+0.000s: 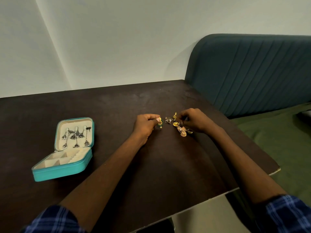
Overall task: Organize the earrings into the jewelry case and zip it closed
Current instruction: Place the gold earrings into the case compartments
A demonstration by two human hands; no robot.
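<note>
surface (117, 105): dark brown, matt, wood-like, faintly scuffed
jewelry case (62, 172): teal, smooth leather-like shell; cream, soft-looking lining
earrings in lid (75, 136): dull silver-grey metal, darkened
loose earrings (180, 129): shiny gold-toned metal, textured
headboard (252, 73): dark teal padded cloth, ribbed, matt
bed cover (277, 140): green cloth, matt
sleeves (289, 216): blue checked woven cloth

looks like a home bedroom here: a padded teal headboard (249, 71) rises beside a green bedsheet (277, 140), a dark wooden bench (101, 111) is tucked into the corner against plain pale walls (117, 39).
</note>
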